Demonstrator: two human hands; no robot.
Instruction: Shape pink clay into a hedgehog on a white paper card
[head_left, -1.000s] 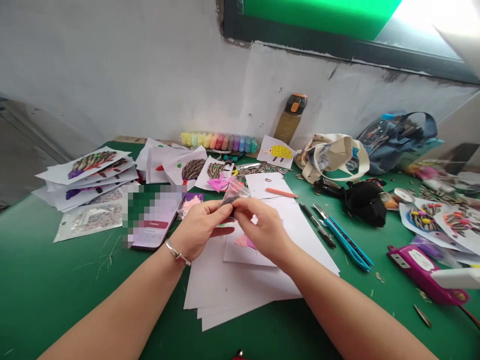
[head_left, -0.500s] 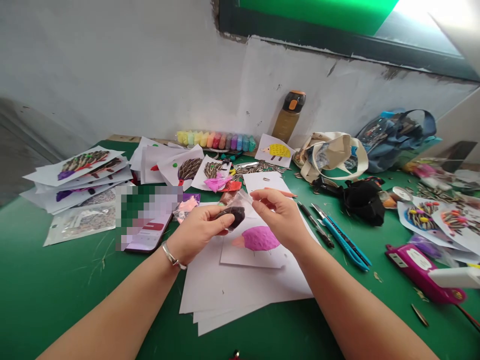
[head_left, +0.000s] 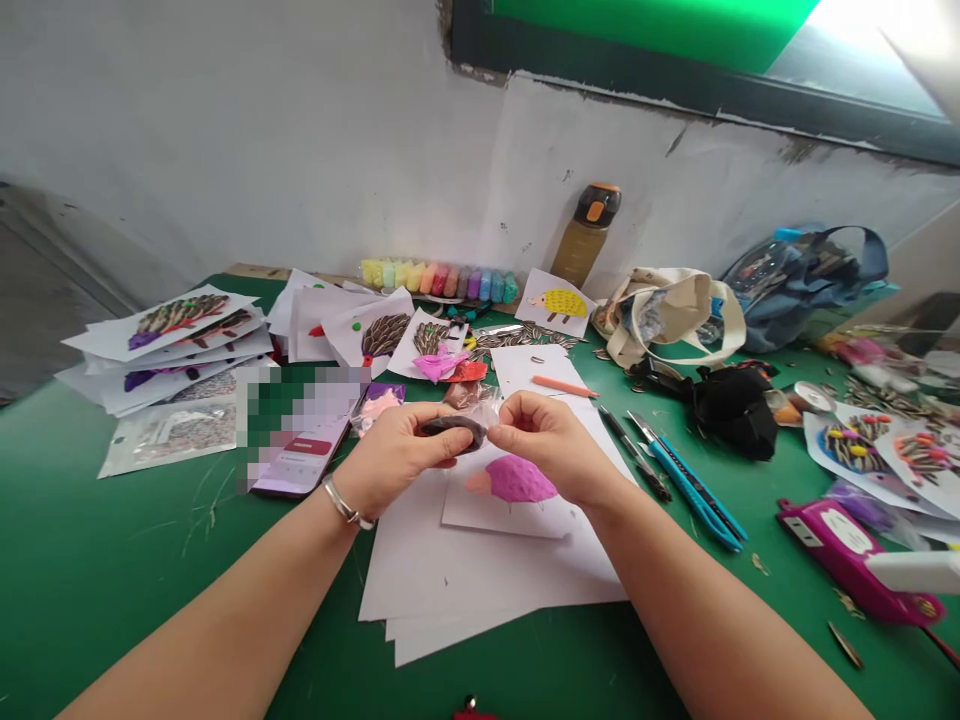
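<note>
Left hand: I view this left hand (head_left: 394,455) with thumb and fingers closed around a dark lump (head_left: 454,433), smooth and rounded, raised above the paper sheets (head_left: 420,575).
Right hand: the right hand (head_left: 544,440) pinches clear film (head_left: 484,408) beside the lump; thumb and forefinger appear pressed together.
Step in hand: I judge it to be handling the lump at its thin, crinkled wrapping; whether the film is open, I cannot tell.
Handling need: in my judgement, a steady left grip and a light right pull, as the film looks flimsy.
White card: below the hands, this card (head_left: 463,508) bears a purple oval (head_left: 521,480), dimpled and matte, with a pale pink tip at its left.
Desk, far: striped seeds (head_left: 534,336) lie loosely on the green desk (head_left: 187,590).
Desk, right: a slim black pen (head_left: 636,456) beside a blue cutter (head_left: 694,483).
</note>
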